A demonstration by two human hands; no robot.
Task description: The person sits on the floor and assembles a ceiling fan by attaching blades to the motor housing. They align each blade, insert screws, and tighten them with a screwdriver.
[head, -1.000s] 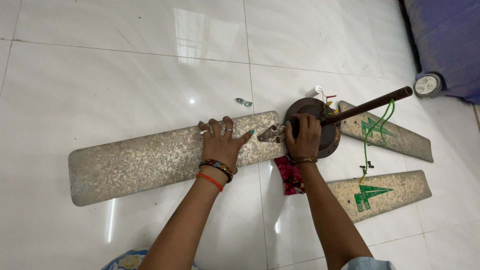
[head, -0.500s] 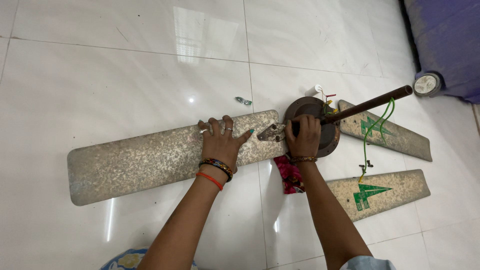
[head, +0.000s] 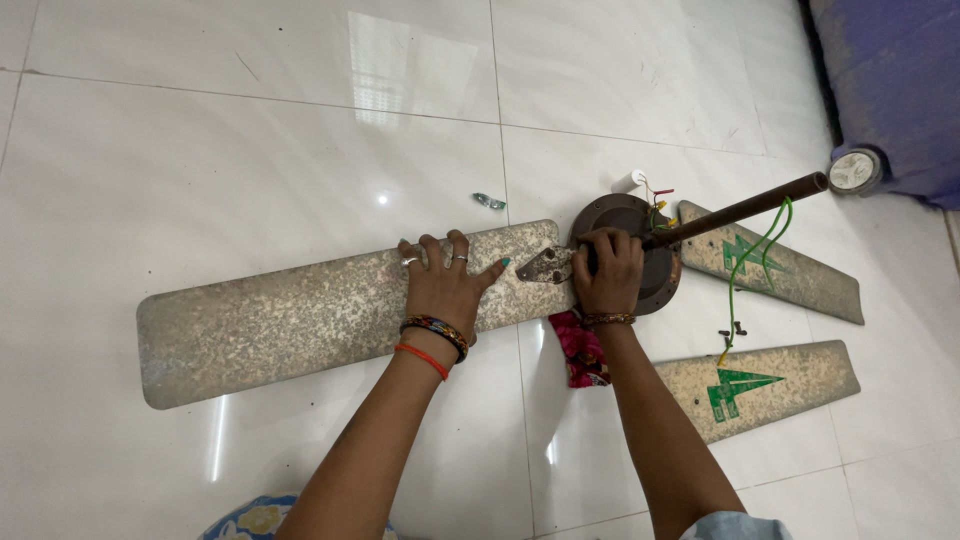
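On a glossy white tiled floor [head: 250, 130], a ceiling fan lay taken apart. Long fan blade [head: 300, 315]: flat, rounded at the far left end, surface mottled and pitted with grime or rust. Left hand [head: 445, 285] lay spread flat on it, palm down, fingers splayed, rings on two fingers, beaded bangle and orange thread at the wrist; nothing grasped. A dull metal bracket [head: 547, 265] at the blade's inner end reached toward the round, dark motor housing [head: 655, 270]. Right hand [head: 607, 272] was curled over the housing's near rim beside the bracket; what the fingers closed on could not be made out. A brown rod [head: 740, 210] ran from the housing up to the right, a green wire [head: 755, 255] looped loosely over it. Two more blades [head: 780, 265] [head: 760, 385] lay right of the housing, each with a green arrow-shaped mark. A pink cloth [head: 580, 350] was partly hidden under the right forearm.

Open tile lay wide on the left and above. A small metal part [head: 489, 201] sat alone near the blade's upper edge. A round tin [head: 853, 170] stood against blue fabric [head: 890, 90], cut off at the frame's right edge.
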